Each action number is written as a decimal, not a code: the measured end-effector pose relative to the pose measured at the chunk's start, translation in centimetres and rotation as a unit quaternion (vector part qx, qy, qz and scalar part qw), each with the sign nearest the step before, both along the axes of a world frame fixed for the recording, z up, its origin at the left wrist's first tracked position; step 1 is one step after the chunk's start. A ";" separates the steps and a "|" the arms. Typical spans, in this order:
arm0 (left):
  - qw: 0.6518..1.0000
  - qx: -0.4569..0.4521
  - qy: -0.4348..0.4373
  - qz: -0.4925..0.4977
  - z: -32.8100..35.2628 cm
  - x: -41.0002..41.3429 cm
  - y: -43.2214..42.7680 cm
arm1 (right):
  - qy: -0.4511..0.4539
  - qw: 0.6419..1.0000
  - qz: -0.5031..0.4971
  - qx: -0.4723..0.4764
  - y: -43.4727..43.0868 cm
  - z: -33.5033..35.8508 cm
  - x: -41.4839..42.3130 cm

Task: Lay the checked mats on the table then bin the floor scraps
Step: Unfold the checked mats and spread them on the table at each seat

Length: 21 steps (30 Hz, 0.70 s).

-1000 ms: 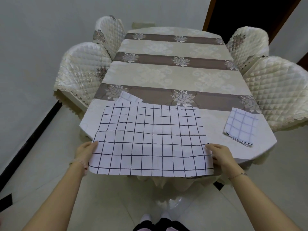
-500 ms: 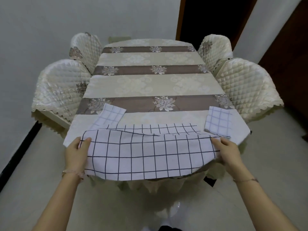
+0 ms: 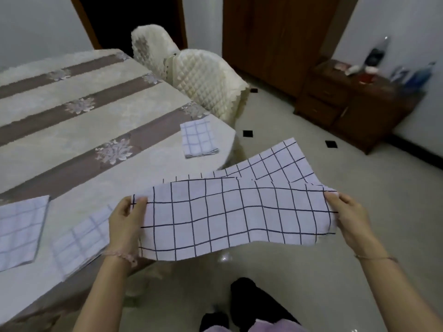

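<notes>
Counter (image 3: pixel 72 121) at left, large checked mat (image 3: pixel 227 212) held clear of it at centre right.
Already laid: two small mats (image 3: pixel 19 231) lower left, folded mat (image 3: pixel 197 140) at centre. Left hand (image 3: pixel 125 224) and right hand (image 3: pixel 347 212) each pinching a short edge. Left to do, seemingly: this mat's placement, scrap binning; no scraps visible.

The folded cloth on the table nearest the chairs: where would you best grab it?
Probably pinch the near short edge of the folded cloth, coming from the corner side of the table: it lies flat, and its layered edge shows there, nearest the table's rim.
</notes>
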<state>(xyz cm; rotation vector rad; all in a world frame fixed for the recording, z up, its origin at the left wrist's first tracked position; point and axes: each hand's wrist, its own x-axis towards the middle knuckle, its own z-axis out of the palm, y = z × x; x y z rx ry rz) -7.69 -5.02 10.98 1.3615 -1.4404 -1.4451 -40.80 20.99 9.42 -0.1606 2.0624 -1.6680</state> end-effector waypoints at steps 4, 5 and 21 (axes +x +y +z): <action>0.997 0.014 -0.023 -0.077 -1.4 -6.1 2.0 | -0.023 0.996 -0.076 0.026 5.9 -2.3 -1.0; 0.995 0.014 -0.028 -0.093 -1.7 -7.7 2.4 | -0.033 0.994 -0.095 0.030 7.1 -2.9 -1.3; 0.980 0.018 -0.041 -0.192 -3.7 -42.1 3.2 | -0.056 0.981 -0.175 0.067 10.5 -4.6 -28.9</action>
